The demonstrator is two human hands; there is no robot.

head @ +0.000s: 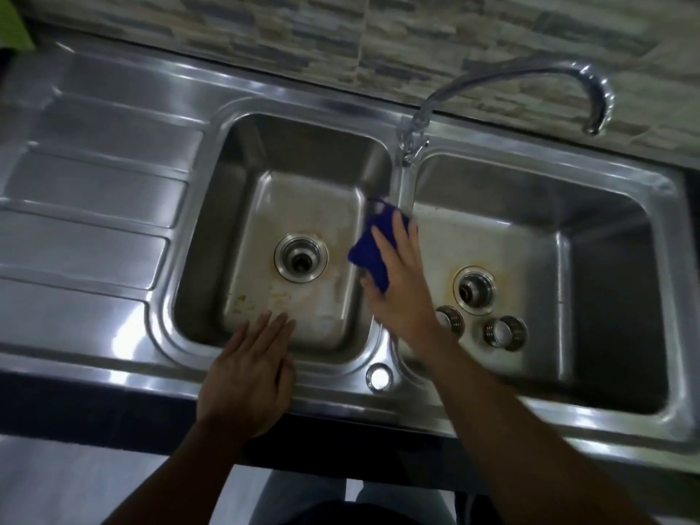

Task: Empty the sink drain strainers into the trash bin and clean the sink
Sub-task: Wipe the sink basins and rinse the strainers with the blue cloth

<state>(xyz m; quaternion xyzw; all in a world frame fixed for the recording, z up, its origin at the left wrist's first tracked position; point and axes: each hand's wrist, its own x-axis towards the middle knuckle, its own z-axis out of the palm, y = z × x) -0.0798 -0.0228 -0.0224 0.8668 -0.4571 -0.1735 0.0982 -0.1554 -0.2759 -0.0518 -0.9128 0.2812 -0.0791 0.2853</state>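
A steel double sink [401, 191] fills the view. My right hand [399, 282] presses a blue cloth [369, 252] with straight fingers against the divider, on the left basin's right wall. My left hand [250, 377] lies flat on the front rim of the left basin [303, 206], fingers straight. The left drain [301, 257] is open, and yellowish stains mark the basin floor [261, 301]. In the right basin [530, 236] two drain strainers lie beside the right drain [473, 289]: one strainer [450, 320] partly behind my wrist, the other strainer [505, 332] to its right.
A curved chrome faucet [560, 75] rises from the divider and points over the right basin. The ribbed drainboard [87, 206] extends to the left. A stone-pattern tile wall [378, 39] runs behind. A round plug [378, 377] sits on the front rim.
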